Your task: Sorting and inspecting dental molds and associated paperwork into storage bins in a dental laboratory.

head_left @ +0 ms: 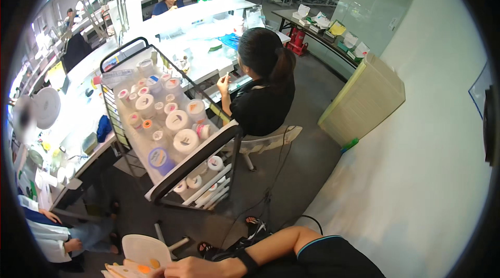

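Note:
My right hand (191, 267) is at the lower edge, its forearm coming in from the right with a black band on the wrist. The fingers look curled and are partly cut off by the picture's edge. Right beside the fingertips is a pale yellowish item with orange spots (136, 267); its kind is not clear, and most of it lies outside the picture. My left hand does not show. Beyond the hand stands the white seat of a chair (145, 247).
A black-framed trolley (174, 184) carries several lidded jars (177, 120). Left of it runs a bright workbench (78, 106). A person in black (263, 101) sits right of the trolley; another person (52, 234) is at lower left. Cables (268, 194) lie on the floor; a beige cabinet (364, 96) stands by the wall.

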Action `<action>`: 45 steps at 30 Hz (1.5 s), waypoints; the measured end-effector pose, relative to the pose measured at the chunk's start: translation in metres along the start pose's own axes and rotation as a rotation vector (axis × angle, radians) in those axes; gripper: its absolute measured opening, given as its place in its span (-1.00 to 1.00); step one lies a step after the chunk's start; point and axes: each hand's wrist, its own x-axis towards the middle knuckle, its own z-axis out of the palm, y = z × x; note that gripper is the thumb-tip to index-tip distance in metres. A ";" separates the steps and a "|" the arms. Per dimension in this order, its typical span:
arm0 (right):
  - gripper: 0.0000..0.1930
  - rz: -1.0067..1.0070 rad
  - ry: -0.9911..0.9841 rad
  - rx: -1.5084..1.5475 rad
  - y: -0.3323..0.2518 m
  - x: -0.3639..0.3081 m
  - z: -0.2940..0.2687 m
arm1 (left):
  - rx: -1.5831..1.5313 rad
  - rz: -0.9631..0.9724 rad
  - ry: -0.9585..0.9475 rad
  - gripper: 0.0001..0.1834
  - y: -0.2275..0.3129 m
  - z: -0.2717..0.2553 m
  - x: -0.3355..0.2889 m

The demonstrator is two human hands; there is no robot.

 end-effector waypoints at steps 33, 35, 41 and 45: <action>-0.83 0.257 -0.200 -0.218 0.026 0.050 0.200 | 0.984 0.064 -0.339 -0.90 -0.186 0.036 0.110; -0.84 0.235 -0.202 -0.183 0.033 0.050 0.213 | 1.008 0.124 -0.277 -0.90 -0.180 0.035 0.109; -0.86 0.099 -0.170 -0.139 0.026 0.069 0.225 | 0.816 0.300 -0.106 -0.92 -0.063 -0.001 0.072; -0.81 0.050 -0.155 -0.163 0.021 0.062 0.225 | 0.817 0.184 -0.115 -0.91 -0.082 0.004 0.059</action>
